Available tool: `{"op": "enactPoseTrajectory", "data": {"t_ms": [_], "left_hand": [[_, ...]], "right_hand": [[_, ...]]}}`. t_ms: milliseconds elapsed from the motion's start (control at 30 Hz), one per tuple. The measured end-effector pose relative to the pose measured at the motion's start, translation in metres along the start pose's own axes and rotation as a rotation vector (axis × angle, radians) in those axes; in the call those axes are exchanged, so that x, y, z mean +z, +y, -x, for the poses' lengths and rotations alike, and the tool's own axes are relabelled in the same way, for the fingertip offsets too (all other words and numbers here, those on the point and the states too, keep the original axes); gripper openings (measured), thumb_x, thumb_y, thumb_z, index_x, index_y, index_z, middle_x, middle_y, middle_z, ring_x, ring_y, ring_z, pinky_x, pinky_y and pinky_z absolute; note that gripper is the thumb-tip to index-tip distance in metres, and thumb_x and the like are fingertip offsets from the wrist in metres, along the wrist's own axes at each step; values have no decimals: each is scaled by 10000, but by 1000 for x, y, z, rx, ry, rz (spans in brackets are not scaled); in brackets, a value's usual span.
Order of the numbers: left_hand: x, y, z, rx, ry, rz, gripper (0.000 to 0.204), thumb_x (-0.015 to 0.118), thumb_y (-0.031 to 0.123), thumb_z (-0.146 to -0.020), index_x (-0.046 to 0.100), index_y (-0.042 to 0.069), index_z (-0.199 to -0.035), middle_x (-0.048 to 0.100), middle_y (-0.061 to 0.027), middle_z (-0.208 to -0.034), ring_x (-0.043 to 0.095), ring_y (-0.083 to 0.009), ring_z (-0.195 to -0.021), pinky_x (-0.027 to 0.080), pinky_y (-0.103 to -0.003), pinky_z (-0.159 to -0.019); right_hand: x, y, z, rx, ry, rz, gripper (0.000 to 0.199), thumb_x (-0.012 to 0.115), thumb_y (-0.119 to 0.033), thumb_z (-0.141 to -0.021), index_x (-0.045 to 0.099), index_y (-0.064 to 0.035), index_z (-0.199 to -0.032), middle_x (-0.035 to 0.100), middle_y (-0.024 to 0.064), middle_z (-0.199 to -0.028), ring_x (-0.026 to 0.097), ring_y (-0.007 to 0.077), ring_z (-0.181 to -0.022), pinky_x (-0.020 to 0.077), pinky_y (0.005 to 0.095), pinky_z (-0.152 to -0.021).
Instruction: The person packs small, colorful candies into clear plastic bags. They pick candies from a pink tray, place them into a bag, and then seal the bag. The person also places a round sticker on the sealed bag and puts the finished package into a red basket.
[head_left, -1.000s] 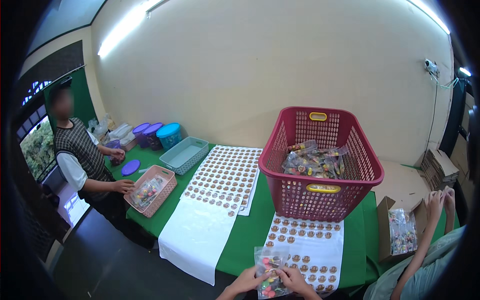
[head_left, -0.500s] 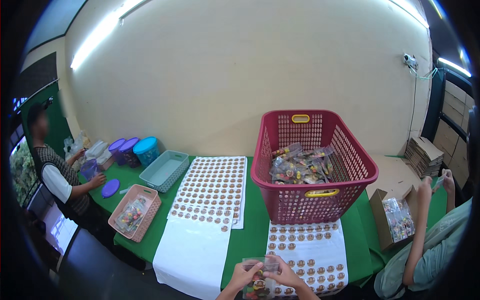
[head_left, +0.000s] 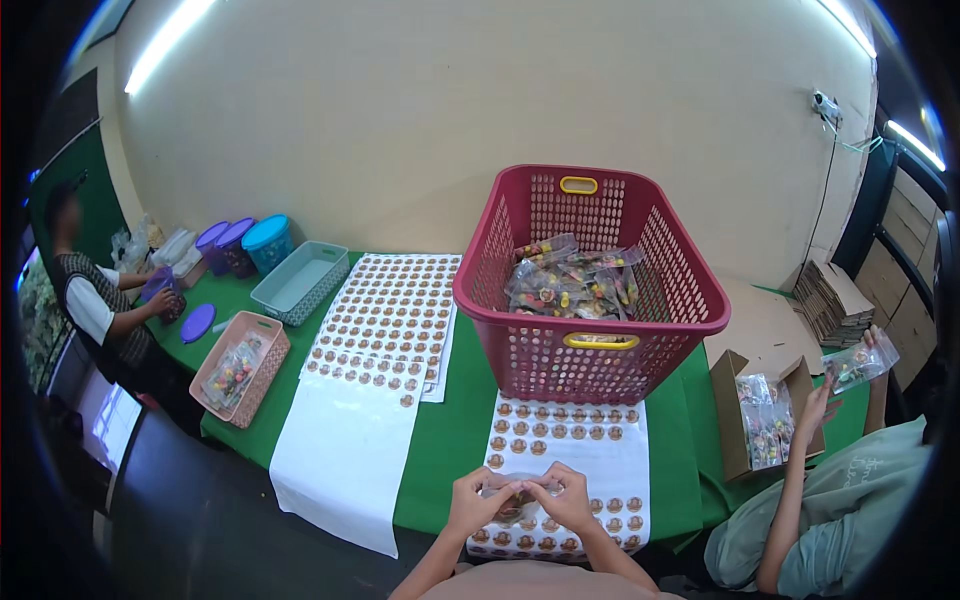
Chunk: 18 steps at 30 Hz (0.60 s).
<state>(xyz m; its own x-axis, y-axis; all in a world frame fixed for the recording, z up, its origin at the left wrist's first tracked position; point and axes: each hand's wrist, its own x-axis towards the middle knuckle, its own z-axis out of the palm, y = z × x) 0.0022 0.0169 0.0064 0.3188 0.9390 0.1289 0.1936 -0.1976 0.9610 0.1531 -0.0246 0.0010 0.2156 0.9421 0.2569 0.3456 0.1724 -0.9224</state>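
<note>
Close to my body, my left hand (head_left: 473, 500) and my right hand (head_left: 564, 498) pinch the top of a small clear plastic bag (head_left: 516, 510) from both sides, with thumbs and fingertips meeting in the middle. Colourful sweets seem to show inside, partly covered by my fingers. Below the bag lies a white sheet of round brown stickers (head_left: 567, 432), some of them gone from its middle rows. Just beyond my hands, a big maroon perforated basket (head_left: 570, 375) with yellow handles stands on the sheet's far end. Many filled sweet bags (head_left: 572, 283) are heaped in it.
Left of the basket lie more sticker sheets (head_left: 385, 310), a pink basket (head_left: 270, 372) with filled bags, a mint basket (head_left: 318, 302) and lidded tubs (head_left: 268, 240). At right, a person (head_left: 800, 500) holds a sweet bag beside a cardboard box (head_left: 738, 440). Another person (head_left: 95, 310) stands far left.
My view has shifted. My hands have come together at the bag's top, and the bag is now tilted and more covered. The person at right now holds a filled bag up.
</note>
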Motion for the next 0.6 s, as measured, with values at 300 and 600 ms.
{"op": "enactPoseTrajectory", "data": {"t_ms": [300,600], "left_hand": [[41,-15,31,-58,-54,215,134,600,55,-712,586,-30,-815,586,-84,-773,542,-116,-740,423,-241,-696],[98,-35,42,-72,125,126,137,606,44,-695,510,-16,-772,536,-70,-770,520,-124,-710,415,-253,-681]], "right_hand": [[-66,35,11,42,-250,-92,160,681,-133,-643,579,-10,-649,530,24,-623,477,80,-562,383,225,-503],[-104,47,31,-112,-97,-37,142,617,-94,-688,519,2,-653,542,95,-751,518,141,-665,403,251,-628]]}}
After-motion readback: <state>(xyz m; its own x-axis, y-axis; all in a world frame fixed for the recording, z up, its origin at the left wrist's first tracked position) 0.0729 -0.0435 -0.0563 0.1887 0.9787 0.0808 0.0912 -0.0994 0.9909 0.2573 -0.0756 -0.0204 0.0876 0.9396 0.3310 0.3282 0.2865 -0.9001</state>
